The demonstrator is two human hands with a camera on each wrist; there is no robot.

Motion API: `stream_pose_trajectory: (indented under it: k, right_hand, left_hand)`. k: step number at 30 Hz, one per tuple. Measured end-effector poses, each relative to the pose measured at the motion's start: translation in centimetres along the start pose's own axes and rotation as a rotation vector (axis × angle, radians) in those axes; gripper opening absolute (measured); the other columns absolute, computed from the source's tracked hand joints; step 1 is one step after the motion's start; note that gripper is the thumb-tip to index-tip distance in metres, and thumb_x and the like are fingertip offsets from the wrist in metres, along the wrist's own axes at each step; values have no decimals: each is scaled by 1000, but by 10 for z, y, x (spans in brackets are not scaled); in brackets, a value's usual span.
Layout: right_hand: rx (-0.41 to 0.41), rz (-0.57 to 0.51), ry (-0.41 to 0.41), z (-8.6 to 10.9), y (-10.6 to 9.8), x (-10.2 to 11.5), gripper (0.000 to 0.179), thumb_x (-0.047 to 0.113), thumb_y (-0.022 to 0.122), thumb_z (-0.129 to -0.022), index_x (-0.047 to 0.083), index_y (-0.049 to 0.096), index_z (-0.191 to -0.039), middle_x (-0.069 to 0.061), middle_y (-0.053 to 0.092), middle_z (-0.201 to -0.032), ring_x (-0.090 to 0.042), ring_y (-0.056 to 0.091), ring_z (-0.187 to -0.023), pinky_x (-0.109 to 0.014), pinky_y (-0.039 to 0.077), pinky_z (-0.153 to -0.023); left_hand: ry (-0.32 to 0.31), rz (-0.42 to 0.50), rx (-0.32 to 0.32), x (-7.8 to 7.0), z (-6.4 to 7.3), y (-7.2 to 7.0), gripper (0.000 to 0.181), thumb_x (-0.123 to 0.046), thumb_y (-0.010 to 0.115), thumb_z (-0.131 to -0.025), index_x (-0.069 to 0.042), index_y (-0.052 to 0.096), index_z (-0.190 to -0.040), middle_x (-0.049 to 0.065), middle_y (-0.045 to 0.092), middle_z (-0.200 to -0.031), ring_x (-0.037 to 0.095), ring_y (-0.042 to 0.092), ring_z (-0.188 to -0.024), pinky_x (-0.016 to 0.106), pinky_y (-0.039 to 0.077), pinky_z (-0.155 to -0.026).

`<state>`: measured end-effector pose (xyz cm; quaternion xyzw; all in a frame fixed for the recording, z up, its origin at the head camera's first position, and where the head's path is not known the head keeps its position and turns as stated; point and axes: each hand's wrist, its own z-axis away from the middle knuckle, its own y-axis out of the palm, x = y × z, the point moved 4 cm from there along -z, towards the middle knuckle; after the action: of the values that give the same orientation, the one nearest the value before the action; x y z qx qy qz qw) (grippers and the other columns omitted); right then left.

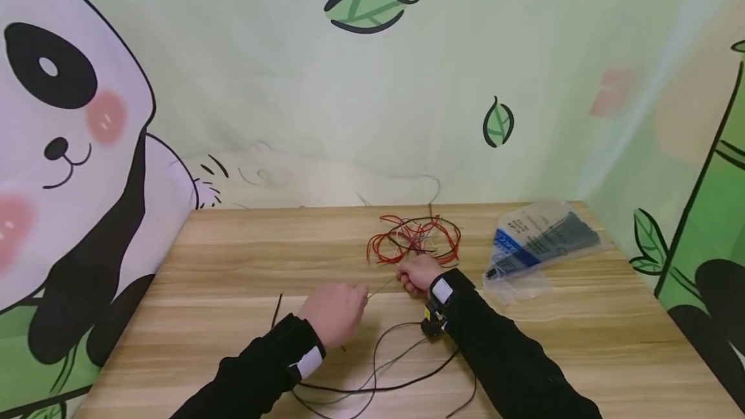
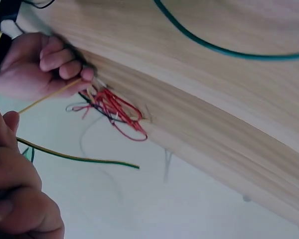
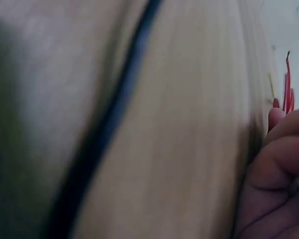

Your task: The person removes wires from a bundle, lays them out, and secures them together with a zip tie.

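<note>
A thin yellow-green wire (image 2: 50, 97) runs taut between the two hands just above the table. My left hand (image 1: 334, 312) pinches it between curled fingers, and a free end sticks out past them in the left wrist view. Further forward, my right hand (image 1: 418, 271) pinches the same wire beside a loose tangle of wires. Mostly red wires (image 1: 378, 244) make up that tangle, with a black loop and some pale strands among them. In the right wrist view, curled fingers (image 3: 274, 164) show at the right edge, in front of the red wire ends.
A clear plastic bag (image 1: 515, 222) with blue and white print and dark strips inside lies at the right. Loose dark wires (image 1: 378, 388) curve over the near part of the wooden table (image 1: 233, 257). A printed fabric backdrop (image 1: 279, 83) stands behind it.
</note>
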<state>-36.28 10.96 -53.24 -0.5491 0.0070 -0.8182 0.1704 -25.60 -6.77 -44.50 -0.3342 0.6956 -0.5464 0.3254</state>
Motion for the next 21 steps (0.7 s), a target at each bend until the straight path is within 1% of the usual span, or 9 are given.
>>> stream_pose_trajectory:
  k: [2, 3, 5, 8, 10, 13, 16, 18, 21]
  right_hand:
    - [-17, -24, 10, 1, -2, 0, 23, 5, 51, -91, 1, 65, -74, 7, 52, -51, 1, 44, -41, -15, 37, -41]
    - [-40, -31, 23, 0, -2, -2, 22, 5, 52, -92, 0, 65, -75, 6, 52, -52, 0, 44, -41, -15, 37, -42]
    - [-50, -40, 36, 0, -2, -3, 21, 4, 53, -92, 1, 64, -74, 6, 52, -51, 0, 45, -40, -15, 38, -40]
    - [-40, -22, 38, 1, -1, -1, 20, 5, 52, -93, 1, 62, -76, 6, 52, -52, 0, 46, -41, -15, 39, -41]
    - [-22, 2, 36, 3, 0, 1, 19, 5, 51, -95, 0, 61, -80, 6, 52, -54, 0, 46, -42, -15, 39, -42]
    - [-7, 32, 33, 4, 1, 1, 19, 6, 48, -96, -2, 61, -84, 7, 51, -55, 1, 46, -43, -14, 38, -43]
    - [-11, 36, 43, 5, 2, 1, 19, 6, 47, -97, -1, 60, -84, 7, 51, -56, 1, 46, -44, -14, 38, -44]
    - [-15, 33, 46, 5, 2, 2, 20, 5, 47, -96, 0, 60, -83, 7, 52, -56, 1, 46, -44, -14, 38, -44]
    - [-18, 24, 51, 2, 2, 0, 20, 6, 48, -96, 1, 61, -82, 6, 52, -56, 0, 46, -43, -15, 38, -43]
  left_hand:
    - [-9, 42, -11, 2, 6, -5, 24, -14, 62, -98, -10, 57, -75, -6, 45, -57, 6, 40, -50, 23, 33, -46]
    - [-10, 55, -24, 3, 10, -8, 23, -13, 62, -98, -10, 58, -75, -7, 44, -57, 6, 39, -50, 23, 32, -46]
    - [-4, 59, -51, 5, 18, -13, 22, -12, 64, -96, -10, 57, -75, -8, 42, -57, 4, 36, -51, 21, 30, -46]
    - [20, 49, -109, 8, 29, -20, 23, -11, 66, -93, -13, 55, -73, -9, 41, -56, 1, 34, -50, 18, 27, -46]
    - [39, 40, -149, 8, 37, -25, 24, -9, 68, -91, -14, 54, -71, -10, 42, -56, -1, 32, -50, 17, 25, -45]
    - [57, 54, -190, 8, 47, -29, 25, -7, 68, -88, -15, 53, -71, -12, 41, -55, -3, 30, -50, 16, 22, -46]
    - [70, 60, -199, 8, 54, -32, 25, -6, 68, -88, -15, 53, -71, -13, 37, -55, -4, 26, -50, 15, 19, -46]
    - [82, 80, -192, 8, 57, -34, 26, -5, 68, -89, -15, 52, -71, -13, 34, -56, -4, 25, -51, 15, 18, -47]
    - [108, 118, -193, 9, 64, -41, 26, -3, 68, -89, -16, 53, -72, -14, 34, -58, -5, 25, -53, 13, 21, -48]
